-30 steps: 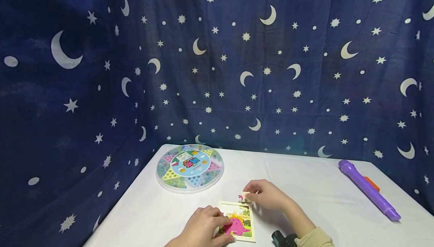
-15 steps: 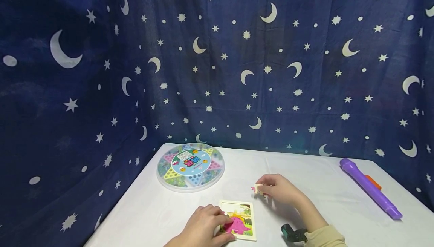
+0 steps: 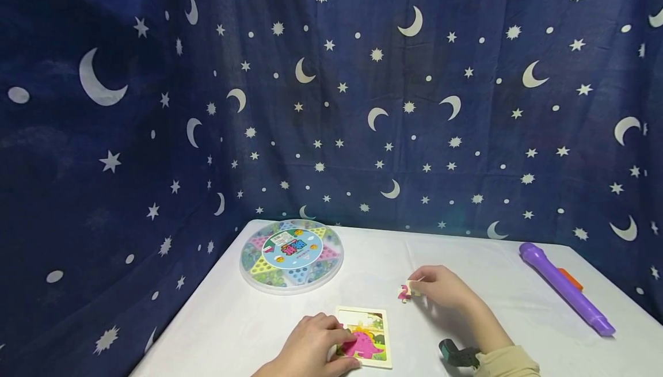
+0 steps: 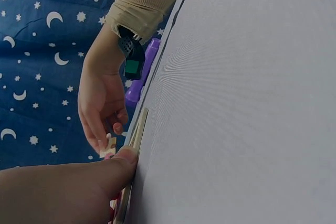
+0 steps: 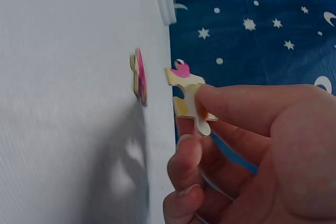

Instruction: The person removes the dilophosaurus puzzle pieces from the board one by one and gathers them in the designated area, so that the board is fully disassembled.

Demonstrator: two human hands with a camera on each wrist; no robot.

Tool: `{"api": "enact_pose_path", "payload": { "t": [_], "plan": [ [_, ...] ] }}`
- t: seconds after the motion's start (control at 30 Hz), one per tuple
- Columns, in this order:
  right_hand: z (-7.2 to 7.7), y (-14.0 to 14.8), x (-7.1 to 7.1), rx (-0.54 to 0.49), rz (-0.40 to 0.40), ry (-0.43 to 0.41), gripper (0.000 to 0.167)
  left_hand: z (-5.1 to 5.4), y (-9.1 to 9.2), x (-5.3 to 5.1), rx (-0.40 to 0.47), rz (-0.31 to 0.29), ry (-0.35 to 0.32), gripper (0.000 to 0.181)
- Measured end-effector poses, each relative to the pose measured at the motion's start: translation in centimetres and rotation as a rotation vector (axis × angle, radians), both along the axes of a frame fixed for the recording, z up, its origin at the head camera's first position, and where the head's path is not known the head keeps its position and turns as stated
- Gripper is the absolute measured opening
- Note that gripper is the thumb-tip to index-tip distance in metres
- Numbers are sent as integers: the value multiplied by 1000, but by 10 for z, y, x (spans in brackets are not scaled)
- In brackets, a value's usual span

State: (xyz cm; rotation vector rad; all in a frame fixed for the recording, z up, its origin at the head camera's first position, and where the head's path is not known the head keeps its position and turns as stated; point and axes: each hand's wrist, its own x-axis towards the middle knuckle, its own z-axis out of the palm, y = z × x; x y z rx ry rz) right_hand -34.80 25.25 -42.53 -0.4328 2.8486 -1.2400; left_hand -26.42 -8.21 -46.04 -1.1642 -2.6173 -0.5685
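Observation:
My right hand pinches a small wooden jigsaw piece between thumb and fingers, just above the table. Another jigsaw piece, with pink on it, lies on the table beyond the held one. To the left, my left hand holds a square framed jigsaw puzzle by its left side. Its thumb presses the near edge while a finger reaches over the picture of a pink dinosaur. Pale bare backing shows in the upper part of the frame; my left hand hides its left portion.
A round Chinese checkers set with marbles sits at the back left. A purple microphone-shaped toy lies on the right, an orange object beside it. Behind the white table hangs a starry blue curtain.
My right hand has moved from the puzzle's top edge to the right, carrying a jigsaw piece. A second piece has come into view below it. The left hand stays on the puzzle.

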Motion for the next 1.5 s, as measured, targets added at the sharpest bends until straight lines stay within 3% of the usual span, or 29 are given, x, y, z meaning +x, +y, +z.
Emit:
{"api": "enact_pose_path", "payload": {
  "t": [0.4,0.9,1.13,1.5],
  "plan": [
    [-1,15,2,32,-62,-55,9,0,0,0,0,-4,17,42],
    [-6,22,-2,121,-130,-47,11,-2,0,-3,1,-20,36,43],
    [-6,24,0,128,-157,-35,8,-4,0,-5,9,-35,102,41],
    [-11,17,-4,143,-184,-33,7,-1,1,-6,-52,-6,24,45]
  ]
}}
